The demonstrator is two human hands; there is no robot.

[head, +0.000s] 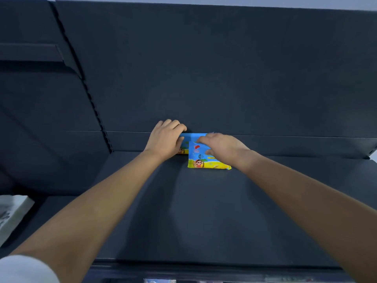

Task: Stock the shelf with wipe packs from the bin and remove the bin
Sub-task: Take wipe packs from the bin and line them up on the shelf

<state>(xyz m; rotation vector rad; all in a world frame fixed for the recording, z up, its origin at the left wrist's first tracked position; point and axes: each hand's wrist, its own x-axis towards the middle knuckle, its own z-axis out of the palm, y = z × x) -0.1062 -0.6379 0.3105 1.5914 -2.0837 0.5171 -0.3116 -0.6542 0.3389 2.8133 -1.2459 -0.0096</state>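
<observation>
Two blue-and-yellow wipe packs stand at the back of the dark shelf (204, 211), against its rear wall. The rear wipe pack (186, 140) is gripped by my left hand (166, 137), fingers curled over its top left edge. The front wipe pack (201, 158), with a cartoon child printed on it, overlaps the rear one and leans slightly. My right hand (221, 146) rests on its upper right part, fingers on the top edge. The bin is hidden from view.
The shelf's dark back panel (204, 68) rises behind the packs. A slotted upright (89, 94) divides this bay from the left bay. Something white (12, 211) lies at the left edge. Some packaging (159, 280) shows below the shelf's front lip.
</observation>
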